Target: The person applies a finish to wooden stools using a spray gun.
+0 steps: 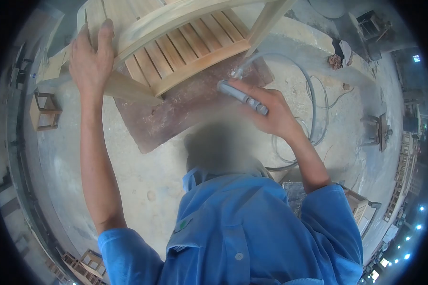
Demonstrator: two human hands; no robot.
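Note:
Spread over the rim of a pale slatted wooden piece of furniture (161, 23), my left hand (91, 61) lies with its fingers stretched out and apart. A lower slatted shelf (180, 47) shows between the legs. My right hand (271, 109) is closed around a grey, tube-shaped hand tool (245, 96), just to the right of the furniture's near side. From the tool's far end a grey hose (311, 90) arcs to the right and down to the floor. The tool's exact kind is not clear.
Under the furniture lies a reddish-brown board (152, 126) on the concrete floor. A small wooden stool (46, 111) stands at left, another small stand (378, 130) at right. Hose loops lie on the floor at right. Wooden frames (399, 175) line the far right. A dark blur covers the centre.

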